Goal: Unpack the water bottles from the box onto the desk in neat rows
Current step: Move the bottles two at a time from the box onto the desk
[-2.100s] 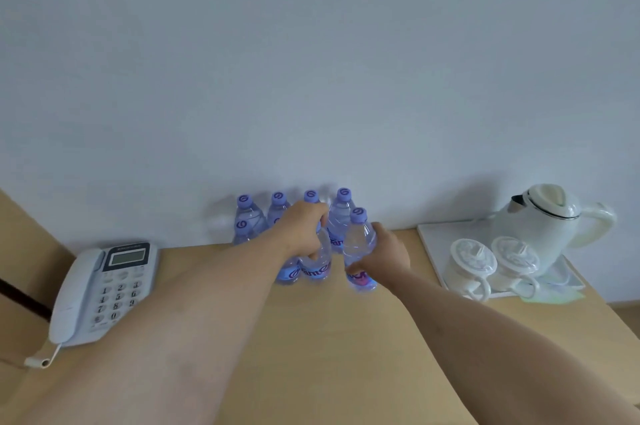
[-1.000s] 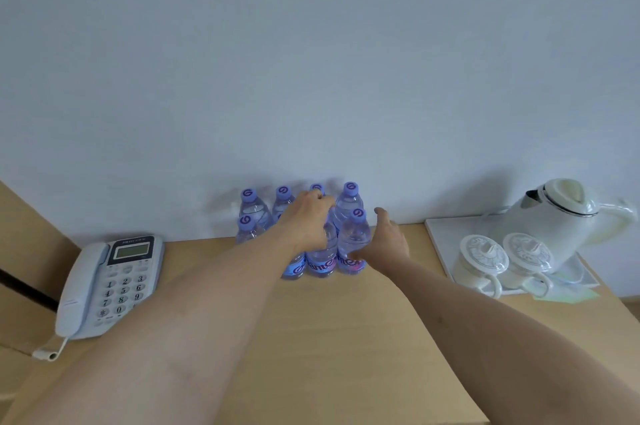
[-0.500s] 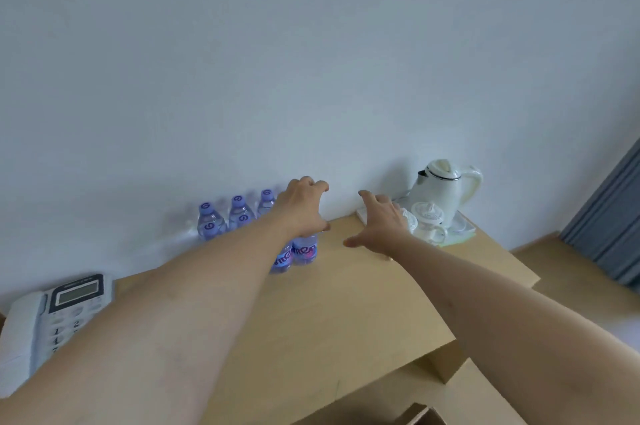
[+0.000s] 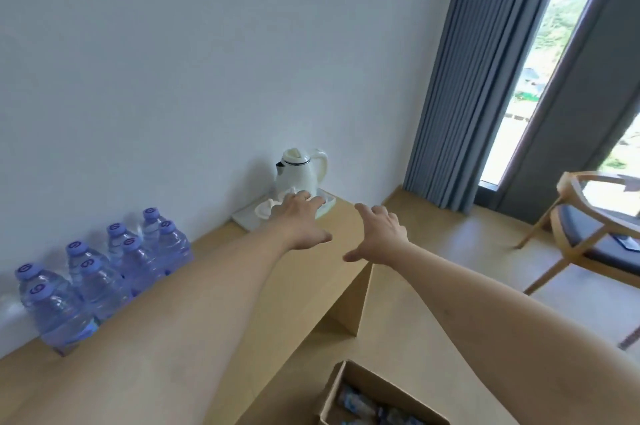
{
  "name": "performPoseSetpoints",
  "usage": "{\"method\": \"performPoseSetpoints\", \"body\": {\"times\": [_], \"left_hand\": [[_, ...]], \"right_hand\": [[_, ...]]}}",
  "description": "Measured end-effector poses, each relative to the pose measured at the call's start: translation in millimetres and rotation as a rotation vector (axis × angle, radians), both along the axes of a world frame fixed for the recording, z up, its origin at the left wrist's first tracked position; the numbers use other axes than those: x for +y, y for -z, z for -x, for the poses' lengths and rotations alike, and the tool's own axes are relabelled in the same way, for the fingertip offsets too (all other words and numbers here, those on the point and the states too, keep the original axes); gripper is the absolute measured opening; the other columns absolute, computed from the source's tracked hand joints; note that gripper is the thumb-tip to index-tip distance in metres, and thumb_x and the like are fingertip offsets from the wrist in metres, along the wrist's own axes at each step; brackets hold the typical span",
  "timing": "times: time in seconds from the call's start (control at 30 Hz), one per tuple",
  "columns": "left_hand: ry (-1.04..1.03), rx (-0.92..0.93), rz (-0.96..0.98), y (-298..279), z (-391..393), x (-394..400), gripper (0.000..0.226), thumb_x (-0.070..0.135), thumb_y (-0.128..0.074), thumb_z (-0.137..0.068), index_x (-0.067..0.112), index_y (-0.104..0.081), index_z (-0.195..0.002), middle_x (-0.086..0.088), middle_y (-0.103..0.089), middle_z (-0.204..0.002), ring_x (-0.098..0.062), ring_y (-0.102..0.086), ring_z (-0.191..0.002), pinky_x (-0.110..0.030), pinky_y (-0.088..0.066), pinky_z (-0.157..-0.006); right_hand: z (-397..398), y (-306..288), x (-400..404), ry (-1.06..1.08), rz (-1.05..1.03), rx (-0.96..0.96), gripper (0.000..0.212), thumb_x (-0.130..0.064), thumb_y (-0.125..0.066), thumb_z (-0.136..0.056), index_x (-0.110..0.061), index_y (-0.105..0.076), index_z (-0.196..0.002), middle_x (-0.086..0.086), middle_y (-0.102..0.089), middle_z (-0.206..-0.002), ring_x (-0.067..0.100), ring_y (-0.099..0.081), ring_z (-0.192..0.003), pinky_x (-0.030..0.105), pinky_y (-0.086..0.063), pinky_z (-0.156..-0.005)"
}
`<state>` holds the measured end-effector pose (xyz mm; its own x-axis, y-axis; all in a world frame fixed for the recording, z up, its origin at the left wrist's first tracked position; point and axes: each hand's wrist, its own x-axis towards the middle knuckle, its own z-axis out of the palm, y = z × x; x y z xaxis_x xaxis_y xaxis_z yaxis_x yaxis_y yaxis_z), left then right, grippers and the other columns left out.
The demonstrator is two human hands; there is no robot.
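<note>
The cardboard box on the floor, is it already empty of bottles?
No, the open brown cardboard box at the bottom edge shows several clear plastic water bottles inside.

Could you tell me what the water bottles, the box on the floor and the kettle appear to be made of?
Water bottles: clear, glossy plastic, it seems; the wall shows through them, and the caps are opaque purple.
Box: brown corrugated cardboard, matte, with raw open flaps.
Kettle: smooth cream-white shell with a soft sheen and a dark rim line; plastic or ceramic, I cannot tell which.
</note>
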<state>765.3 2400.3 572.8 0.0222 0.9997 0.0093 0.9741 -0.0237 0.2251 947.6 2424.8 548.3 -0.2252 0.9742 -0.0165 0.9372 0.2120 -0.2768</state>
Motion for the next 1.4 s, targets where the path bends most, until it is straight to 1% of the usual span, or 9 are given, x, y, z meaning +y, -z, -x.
{"method": "performPoseSetpoints", "body": {"times": [0.13,0.27,0.37,0.57,0.7,0.9,1.1,1.23,1.4], "left_hand": [[0.115,0.011,0.021,5,-71,27,0.084,0.058,-0.065,-0.07,0.032,-0.035,-0.144,0.002,-0.03,-0.153,-0.022,-0.025,-0.14,-0.043,-0.037,-0.107],[0.239,0.057,0.027,18,-147,46,0.085,0.063,-0.064,-0.072,0.03,-0.034,-0.145,-0.002,-0.034,-0.151,-0.026,-0.031,-0.138,-0.047,-0.039,-0.106],[0.294,0.039,0.031,29,-197,59,0.087,0.064,-0.065,-0.072,0.031,-0.033,-0.146,-0.003,-0.032,-0.152,-0.025,-0.03,-0.139,-0.046,-0.039,-0.105],[0.353,0.024,0.121,65,-281,85,0.086,0.062,-0.065,-0.073,0.031,-0.033,-0.146,0.0,-0.03,-0.153,-0.023,-0.028,-0.14,-0.044,-0.039,-0.105],[0.337,0.023,0.23,99,-315,101,0.083,0.06,-0.065,-0.075,0.032,-0.033,-0.146,0.0,-0.029,-0.153,-0.024,-0.029,-0.139,-0.045,-0.04,-0.105],[0.267,0.004,0.401,170,-331,103,0.079,0.056,-0.064,-0.078,0.027,-0.035,-0.146,-0.002,-0.032,-0.152,-0.025,-0.03,-0.138,-0.044,-0.039,-0.106],[0.227,0.08,0.562,253,-304,98,0.075,0.054,-0.064,-0.078,0.026,-0.04,-0.143,-0.005,-0.037,-0.147,-0.027,-0.031,-0.135,-0.046,-0.039,-0.105],[0.22,0.069,0.607,321,-288,101,0.068,0.052,-0.064,-0.077,0.026,-0.045,-0.137,-0.005,-0.036,-0.147,-0.027,-0.03,-0.135,-0.044,-0.038,-0.104],[0.212,-0.024,0.642,424,-278,95,0.065,0.048,-0.065,-0.077,0.024,-0.046,-0.135,-0.004,-0.041,-0.14,-0.026,-0.035,-0.13,-0.042,-0.04,-0.103]], "right_hand": [[-69,7,-5,0.128,0.02,0.0,0.11,-0.056,-0.085,-0.053,-0.035,-0.025,-0.143,0.004,-0.037,-0.142,0.03,-0.036,-0.128,0.047,-0.041,-0.099],[-137,20,-7,0.251,0.041,0.0,0.114,-0.056,-0.086,-0.056,-0.034,-0.021,-0.147,0.004,-0.035,-0.145,0.029,-0.035,-0.13,0.046,-0.04,-0.101],[-184,28,-4,0.31,0.078,-0.002,0.115,-0.056,-0.086,-0.056,-0.033,-0.021,-0.147,0.005,-0.037,-0.142,0.03,-0.037,-0.129,0.047,-0.042,-0.1],[-262,59,15,0.373,0.187,0.012,0.115,-0.055,-0.086,-0.057,-0.031,-0.021,-0.149,0.005,-0.036,-0.143,0.029,-0.035,-0.13,0.044,-0.04,-0.102],[-298,95,30,0.377,0.289,0.033,0.115,-0.054,-0.086,-0.057,-0.031,-0.021,-0.149,0.005,-0.035,-0.144,0.028,-0.033,-0.132,0.044,-0.038,-0.103],[-327,174,26,0.399,0.524,0.048,0.112,-0.053,-0.086,-0.058,-0.03,-0.023,-0.149,0.006,-0.036,-0.145,0.029,-0.036,-0.131,0.046,-0.042,-0.102],[-317,253,7,0.42,0.729,0.061,0.111,-0.054,-0.084,-0.057,-0.029,-0.025,-0.147,0.007,-0.038,-0.141,0.031,-0.039,-0.128,0.048,-0.045,-0.098],[-300,315,0,0.446,0.827,0.078,0.108,-0.055,-0.084,-0.056,-0.028,-0.03,-0.145,0.007,-0.042,-0.138,0.032,-0.041,-0.126,0.047,-0.045,-0.098],[-271,409,-4,0.493,0.922,0.113,0.098,-0.059,-0.081,-0.059,-0.026,-0.036,-0.139,0.006,-0.045,-0.133,0.03,-0.045,-0.123,0.045,-0.047,-0.095]]}}
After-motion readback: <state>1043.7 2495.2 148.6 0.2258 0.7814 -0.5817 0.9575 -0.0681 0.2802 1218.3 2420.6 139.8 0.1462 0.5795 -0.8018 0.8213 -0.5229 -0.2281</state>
